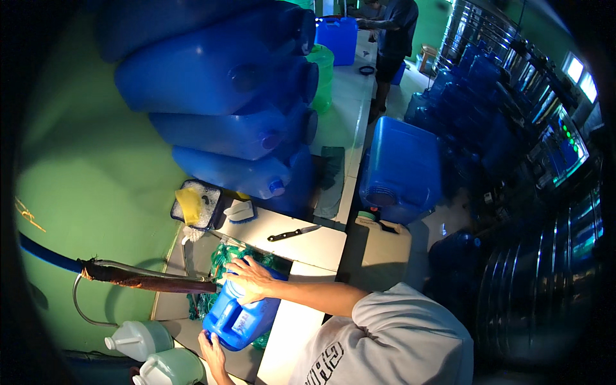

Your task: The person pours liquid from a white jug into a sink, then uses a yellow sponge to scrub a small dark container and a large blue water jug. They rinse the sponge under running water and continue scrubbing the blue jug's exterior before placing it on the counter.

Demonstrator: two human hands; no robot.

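A blue plastic jug (260, 316) with a moulded handle lies tilted in a basin, over green netting (224, 256). My right hand (249, 280) reaches across its upper end, fingers spread and hooked over the top, gripping it; what lies beneath the palm is partly hidden. Against the jug's lower left edge, my left hand (213, 353) holds on with its fingertips. A wrapped pipe (151, 277) ends right beside the jug. On the ledge above the basin lie a black-handled knife (289, 235) and a scrubbing brush (240, 212).
Large blue containers (224, 128) are stacked along the green wall. A suds-filled tub (208, 204) holds a yellow sponge (188, 205). Two pale jugs (170, 367) stand at lower left. A blue container (401, 167) and a cream one (382, 253) stand right. Another person (394, 32) works far back.
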